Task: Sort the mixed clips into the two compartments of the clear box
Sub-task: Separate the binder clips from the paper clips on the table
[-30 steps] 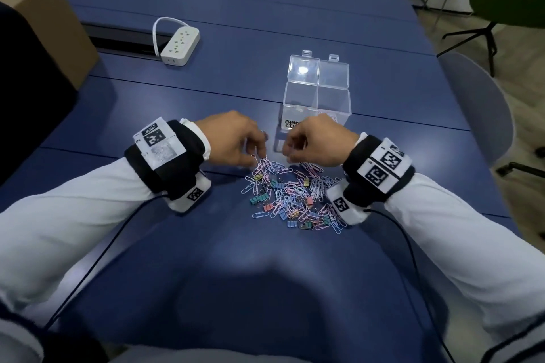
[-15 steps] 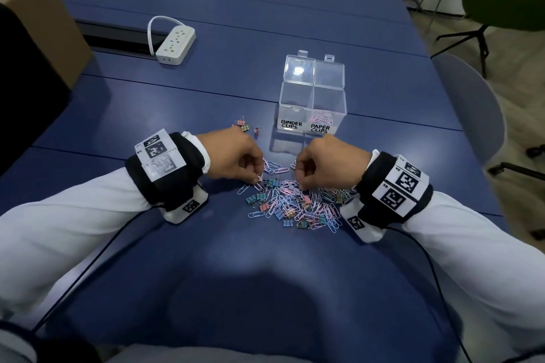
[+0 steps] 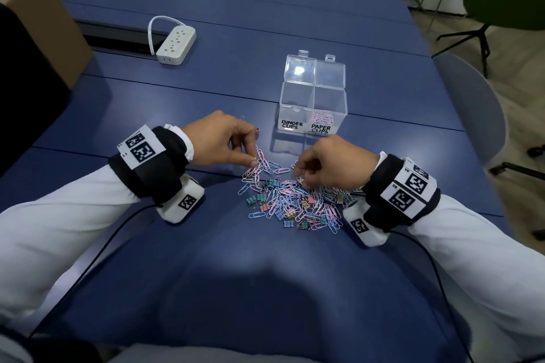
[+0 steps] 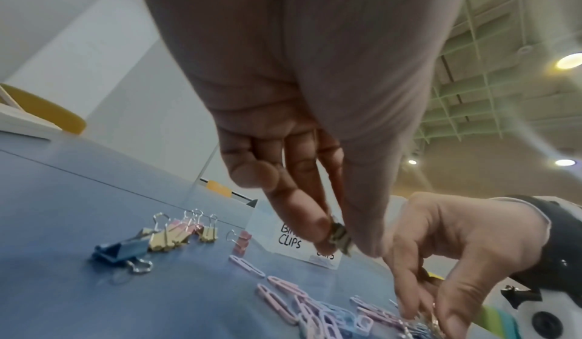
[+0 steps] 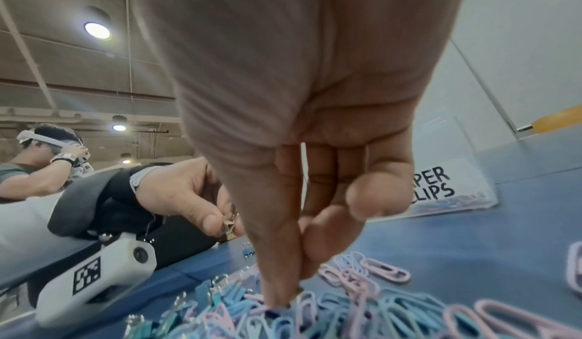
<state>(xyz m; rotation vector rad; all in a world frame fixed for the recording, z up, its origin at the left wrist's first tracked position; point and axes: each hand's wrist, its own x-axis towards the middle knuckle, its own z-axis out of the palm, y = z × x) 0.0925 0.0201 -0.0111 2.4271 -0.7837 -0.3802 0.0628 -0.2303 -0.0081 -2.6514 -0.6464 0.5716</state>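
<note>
A pile of mixed pastel clips [image 3: 295, 203] lies on the blue table [image 3: 265, 274] between my hands. Behind it stands the clear box [image 3: 313, 88], lids open, labelled BINDER CLIPS left and PAPER CLIPS right; pink paper clips [image 3: 322, 118] lie in the right compartment. My left hand [image 3: 254, 158] hovers at the pile's far left edge and pinches a small binder clip [image 4: 339, 232] between thumb and fingers. My right hand [image 3: 302, 179] reaches down into the pile, its thumb and forefinger pinched on a pale binder clip [image 3: 301, 180].
A few binder clips [image 4: 176, 235] lie apart on the table, left of the box. A white power strip [image 3: 176, 44] and a cardboard box [image 3: 44, 18] sit far left. Chairs [image 3: 472, 115] stand past the table's right edge.
Both hands came back from the front of the box to the pile. My left hand then shifted to the pile's far left edge with a binder clip pinched.
</note>
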